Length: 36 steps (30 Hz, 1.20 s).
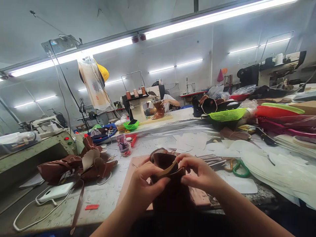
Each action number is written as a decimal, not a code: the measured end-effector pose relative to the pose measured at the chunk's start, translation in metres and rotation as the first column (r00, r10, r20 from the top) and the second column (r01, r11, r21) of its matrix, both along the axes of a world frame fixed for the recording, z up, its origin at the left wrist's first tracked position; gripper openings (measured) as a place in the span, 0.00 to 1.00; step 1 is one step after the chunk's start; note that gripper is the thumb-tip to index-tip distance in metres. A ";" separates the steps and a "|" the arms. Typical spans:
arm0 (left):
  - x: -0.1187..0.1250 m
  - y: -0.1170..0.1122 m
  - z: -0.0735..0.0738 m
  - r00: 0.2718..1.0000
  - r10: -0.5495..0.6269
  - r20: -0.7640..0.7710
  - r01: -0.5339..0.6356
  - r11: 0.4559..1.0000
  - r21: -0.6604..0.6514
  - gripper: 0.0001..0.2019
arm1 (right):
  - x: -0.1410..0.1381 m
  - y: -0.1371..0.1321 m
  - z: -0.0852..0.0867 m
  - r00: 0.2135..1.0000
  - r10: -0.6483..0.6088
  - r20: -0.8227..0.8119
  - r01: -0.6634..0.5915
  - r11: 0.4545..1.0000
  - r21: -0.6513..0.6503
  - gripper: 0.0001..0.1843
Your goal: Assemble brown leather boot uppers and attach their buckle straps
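Note:
My left hand [144, 184] and my right hand [198, 172] both pinch the top rim of a dark brown leather piece [170, 189] shaped like a boot shaft, held upright over a brown cutting board [130, 177] at the near table edge. The tan lining shows at the rim between my thumbs. Fingers of both hands are curled closed on the leather.
A heap of brown leather pieces [79, 164] lies at left, with a white power bank [56, 191] and cable in front. White cut pieces [269, 164] and green-handled scissors [238, 168] lie at right. Green and red baskets [228, 115] stand behind. Another person sits at a far sewing machine [142, 103].

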State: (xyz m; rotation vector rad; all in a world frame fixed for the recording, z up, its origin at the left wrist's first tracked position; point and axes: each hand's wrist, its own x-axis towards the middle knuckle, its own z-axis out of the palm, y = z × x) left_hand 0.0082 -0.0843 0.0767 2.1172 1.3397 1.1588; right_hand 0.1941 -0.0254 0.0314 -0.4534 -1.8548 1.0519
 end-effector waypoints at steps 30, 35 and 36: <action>0.006 0.007 -0.003 0.994 -0.037 -0.107 0.040 0.999 0.026 0.05 | 0.009 -0.015 0.020 0.991 0.036 -0.126 -0.078 0.934 -0.348 0.16; 0.014 0.023 0.005 0.850 -0.182 -0.494 0.241 0.969 0.056 0.11 | 0.048 -0.009 0.043 0.903 -0.071 0.424 0.094 0.995 -0.034 0.07; 0.020 0.026 0.006 0.832 -0.199 -0.518 0.266 0.962 0.058 0.12 | 0.055 -0.009 0.048 0.820 -0.097 0.564 0.064 0.995 0.077 0.06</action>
